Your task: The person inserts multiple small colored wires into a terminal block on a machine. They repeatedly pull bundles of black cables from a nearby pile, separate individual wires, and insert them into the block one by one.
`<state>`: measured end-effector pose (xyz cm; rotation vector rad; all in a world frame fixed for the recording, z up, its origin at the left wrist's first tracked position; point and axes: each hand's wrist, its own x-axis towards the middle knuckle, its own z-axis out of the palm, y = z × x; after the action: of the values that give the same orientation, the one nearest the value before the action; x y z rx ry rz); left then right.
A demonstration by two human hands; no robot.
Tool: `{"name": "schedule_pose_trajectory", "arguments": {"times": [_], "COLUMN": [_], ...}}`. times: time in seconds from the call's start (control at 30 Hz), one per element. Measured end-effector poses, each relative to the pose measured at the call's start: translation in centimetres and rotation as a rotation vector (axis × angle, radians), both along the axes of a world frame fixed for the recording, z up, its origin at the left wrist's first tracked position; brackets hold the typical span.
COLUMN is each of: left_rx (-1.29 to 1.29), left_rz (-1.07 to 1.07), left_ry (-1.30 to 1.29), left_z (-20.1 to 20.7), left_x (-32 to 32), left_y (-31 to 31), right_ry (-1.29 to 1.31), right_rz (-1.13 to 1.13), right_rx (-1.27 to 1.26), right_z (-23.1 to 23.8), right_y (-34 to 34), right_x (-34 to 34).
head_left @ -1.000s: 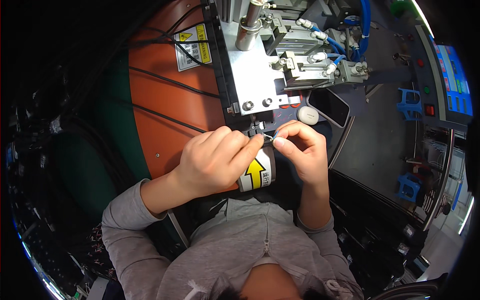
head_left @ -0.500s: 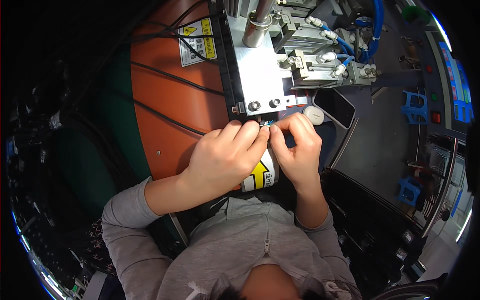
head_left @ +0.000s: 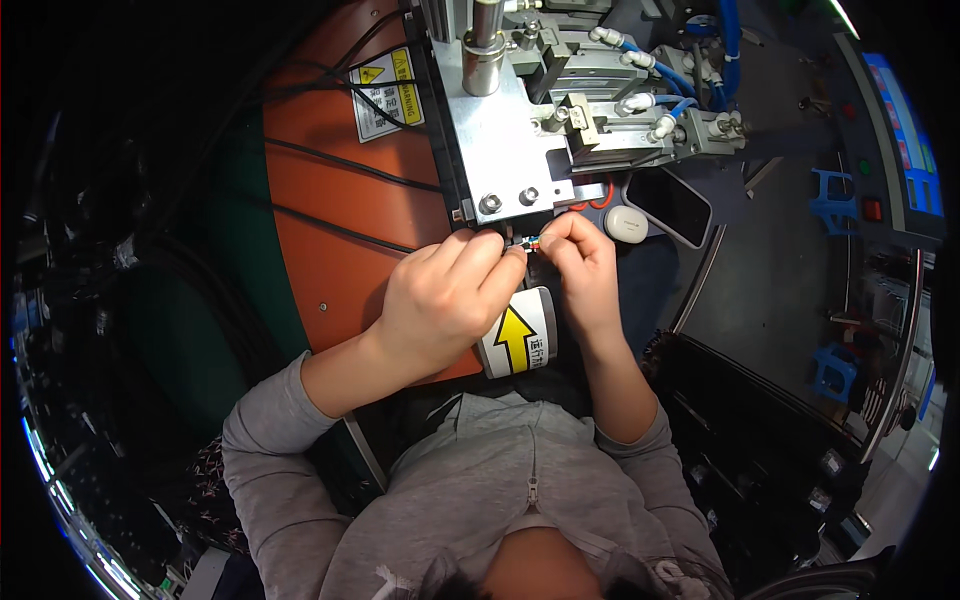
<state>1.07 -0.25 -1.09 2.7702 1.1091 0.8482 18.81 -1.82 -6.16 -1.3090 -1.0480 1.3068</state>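
Note:
Just under the front edge of the metal machine block, a tiny part with white, blue and red bits (head_left: 528,243) sits between my fingertips. Its kind is too small to make out; the coloured bits look like short wires. My left hand (head_left: 437,297) is closed, thumb and forefinger pinching its left end. From the right, my right hand (head_left: 587,268) pinches the coloured end between thumb and forefinger. Both hands stay close together, fingertips a little apart. Below them lies a white label with a yellow arrow (head_left: 516,338).
The metal fixture (head_left: 510,150) with bolts and blue air hoses (head_left: 730,45) rises directly ahead. A phone (head_left: 668,207) and a round white case (head_left: 626,224) lie to the right. Black cables (head_left: 350,160) cross the orange surface (head_left: 345,260) at left. Blue stools (head_left: 834,375) stand farther right.
My fingertips have spread slightly apart, and more of the coloured bits shows between them. The whole view has shifted a little, so the machine appears farther left and up.

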Motion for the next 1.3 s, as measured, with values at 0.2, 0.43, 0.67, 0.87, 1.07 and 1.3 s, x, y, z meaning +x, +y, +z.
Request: {"name": "schedule_pose_trajectory", "arguments": {"times": [0.2,0.43,0.67,0.87,1.07,1.3], "left_rx": [0.021,0.088,-0.008,0.095,-0.032,0.014], "left_rz": [-0.017,0.139,0.226,0.458,0.554,0.443], "left_ry": [0.033,0.324,0.191,0.118,0.296,0.314], "left_z": [0.4,1.4,2.4,5.4,0.1,-8.2], "left_x": [-0.7,-1.3,-4.7,-6.7,-9.8,-20.0], "left_y": [0.2,-2.4,0.4,12.0,27.3,43.0], "right_ry": [-0.285,0.018,-1.341,-1.242,-1.139,-0.911], "right_rz": [-0.112,-0.176,-0.517,-0.472,-0.284,-0.489], "right_rx": [0.224,0.078,0.221,0.355,0.497,0.197], "right_z": [0.7,-1.1,-7.3,-5.4,-6.1,-10.5], "right_y": [-0.1,0.3,0.2,-1.4,-8.2,-14.0], "right_x": [-1.3,0.8,11.3,11.4,11.1,11.8]}}
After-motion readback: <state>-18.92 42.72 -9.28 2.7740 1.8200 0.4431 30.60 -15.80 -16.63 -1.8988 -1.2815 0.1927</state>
